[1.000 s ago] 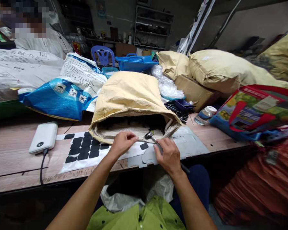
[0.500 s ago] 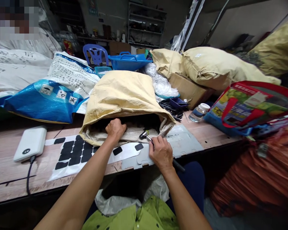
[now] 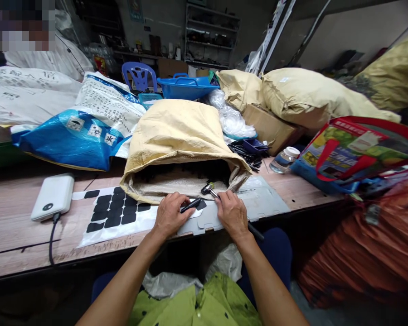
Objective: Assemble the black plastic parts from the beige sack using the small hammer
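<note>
Grasped in the left hand (image 3: 172,212) is a slim black rod-shaped piece (image 3: 191,205), before the open pale-yellow sack (image 3: 177,129); the right hand (image 3: 233,212) grips a small black-handled metal hammer (image 3: 208,188)

A small hammer (image 3: 211,191), dark-headed with a shiny metal shaft, slants just right of a slim, glossy black piece (image 3: 190,205), also aslant.
</note>
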A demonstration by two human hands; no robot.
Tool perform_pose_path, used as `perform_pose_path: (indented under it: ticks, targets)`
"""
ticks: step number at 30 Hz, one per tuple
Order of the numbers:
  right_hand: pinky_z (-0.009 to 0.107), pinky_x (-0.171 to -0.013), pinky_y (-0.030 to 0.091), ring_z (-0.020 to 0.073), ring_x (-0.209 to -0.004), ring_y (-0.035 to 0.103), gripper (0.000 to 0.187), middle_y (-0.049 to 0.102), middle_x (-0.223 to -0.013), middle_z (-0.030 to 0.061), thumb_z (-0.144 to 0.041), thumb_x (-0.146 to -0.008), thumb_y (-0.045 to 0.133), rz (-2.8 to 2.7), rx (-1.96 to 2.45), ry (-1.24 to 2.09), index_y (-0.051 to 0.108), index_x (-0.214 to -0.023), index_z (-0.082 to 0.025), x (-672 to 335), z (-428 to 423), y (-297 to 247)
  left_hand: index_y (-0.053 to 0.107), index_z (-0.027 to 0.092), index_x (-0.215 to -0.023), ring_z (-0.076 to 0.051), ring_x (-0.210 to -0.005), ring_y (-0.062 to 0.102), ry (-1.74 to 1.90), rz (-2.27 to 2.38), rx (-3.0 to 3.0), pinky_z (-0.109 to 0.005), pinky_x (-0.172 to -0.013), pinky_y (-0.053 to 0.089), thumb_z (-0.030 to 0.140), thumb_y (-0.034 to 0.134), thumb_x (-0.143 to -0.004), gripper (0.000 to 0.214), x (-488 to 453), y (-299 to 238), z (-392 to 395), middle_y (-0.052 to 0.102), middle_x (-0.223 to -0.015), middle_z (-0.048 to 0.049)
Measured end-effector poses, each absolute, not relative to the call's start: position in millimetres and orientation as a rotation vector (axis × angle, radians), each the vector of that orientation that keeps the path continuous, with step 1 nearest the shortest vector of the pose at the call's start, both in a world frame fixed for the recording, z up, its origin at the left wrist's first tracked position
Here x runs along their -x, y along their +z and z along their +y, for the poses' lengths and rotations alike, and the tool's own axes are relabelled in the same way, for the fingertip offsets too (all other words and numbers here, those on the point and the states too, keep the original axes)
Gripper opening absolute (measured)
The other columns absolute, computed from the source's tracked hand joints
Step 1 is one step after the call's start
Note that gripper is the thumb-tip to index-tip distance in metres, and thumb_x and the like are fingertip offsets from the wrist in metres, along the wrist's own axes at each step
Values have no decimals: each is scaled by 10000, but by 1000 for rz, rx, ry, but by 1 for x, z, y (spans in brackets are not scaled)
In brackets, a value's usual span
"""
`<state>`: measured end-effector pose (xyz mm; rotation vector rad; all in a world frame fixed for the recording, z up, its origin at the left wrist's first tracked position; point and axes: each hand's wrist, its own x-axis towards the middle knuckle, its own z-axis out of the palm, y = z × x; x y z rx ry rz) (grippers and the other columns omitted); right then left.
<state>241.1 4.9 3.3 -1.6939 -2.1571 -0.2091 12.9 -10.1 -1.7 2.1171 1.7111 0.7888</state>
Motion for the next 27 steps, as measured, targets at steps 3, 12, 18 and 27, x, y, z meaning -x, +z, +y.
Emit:
perform_pose_path:
  ticks: [3, 12, 18, 27]
  targets:
    - [330, -788, 444, 239, -924, 615, 188, 658, -990, 83, -252, -1024, 508, -2026, 1583, -74, 673, -1084, -186, -240, -2, 12, 720, 230, -990, -227, -914, 596, 843, 1674, -2120, -344, -838, 437, 350, 729, -861, 176, -11, -7, -9, 689, -940, -33]
    - [364, -958, 544, 226, -1088, 677, 341, 705, -1181, 101, -233, -1043, 466, -1930, 1184, 370, 617, -1348, -226, -226, -37, 26, 750, 254, -1075, -229, -942, 598, 894, 1637, -2057, -348, -838, 437, 287, 745, -853, 224, -8, -5, -9, 701, -941, -22]
    - [364, -931, 560, 227, -1062, 679, 372, 700, -1155, 102, -220, -1045, 461, -1943, 1171, 326, 601, -1388, -238, -220, -41, 15, 754, 262, -1038, -233, -965, 598, 855, 1666, -2063, -353, -840, 429, 288, 744, -846, 194, -9, -6, -8, 702, -955, -19]
    - [352, -933, 551, 225, -1051, 669, 370, 691, -1122, 100, -237, -1049, 441, -1986, 1162, 411, 610, -1378, -251, -209, -47, 27, 745, 265, -1043, -237, -974, 588, 830, 1674, -2056, -358, -847, 422, 305, 724, -861, 187, -9, -4, -9, 692, -966, -21]
